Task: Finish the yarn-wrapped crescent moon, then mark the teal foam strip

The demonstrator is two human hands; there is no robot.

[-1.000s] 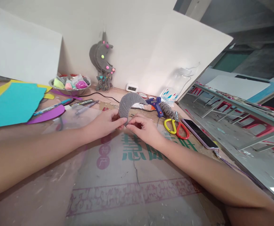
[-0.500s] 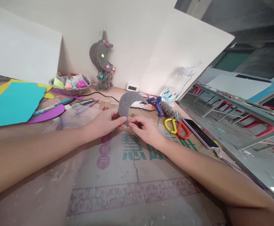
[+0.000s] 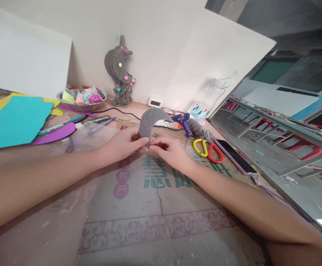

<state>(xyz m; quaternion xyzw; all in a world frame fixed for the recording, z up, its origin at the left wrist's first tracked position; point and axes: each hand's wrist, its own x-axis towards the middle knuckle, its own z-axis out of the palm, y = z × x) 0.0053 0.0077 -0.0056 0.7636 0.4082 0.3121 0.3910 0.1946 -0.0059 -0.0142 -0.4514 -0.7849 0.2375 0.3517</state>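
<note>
**Over a Cluttered Worktable point(image 3: 39, 236), a Grey Crescent point(image 3: 147, 122) Was Held Up**

A white panel point(image 3: 166, 48) stood behind the worktable, and on the right the room opened onto a long table point(image 3: 283, 123) with red stools point(image 3: 306, 149) under it. A smaller white board point(image 3: 29, 51) leaned at the left.

The grey crescent, wrapped in cord, was upright near the middle of the view, above a printed sheet of cardboard point(image 3: 139, 205), its curve toward the left and one point reaching right. The left hand point(image 3: 126, 143) pinched its lower end, thumb in front and fingers behind. The right hand point(image 3: 170, 149) was just beside that same end, thumb and forefinger narrowed close together; whether anything was gripped between them could not be told.

Beyond the hands, a blue glue gun point(image 3: 185, 126) lay near a bundle of grey cord point(image 3: 196, 129), with yellow-and-red-handled scissors point(image 3: 208, 136) in front and a phone point(image 3: 235, 156) to their right. A clear jar point(image 3: 204, 101) and a small digital clock point(image 3: 155, 102) stood near the panel. Against the panel hung a grey moon ornament point(image 3: 118, 64) dotted with bright balls. To its left, a metal bowl point(image 3: 80, 108) held bagged, colourful lumps point(image 3: 95, 98), and nearer the left edge lay a turquoise sheet point(image 3: 14, 122), a purple piece point(image 3: 55, 135) and some pens point(image 3: 62, 125).
</note>
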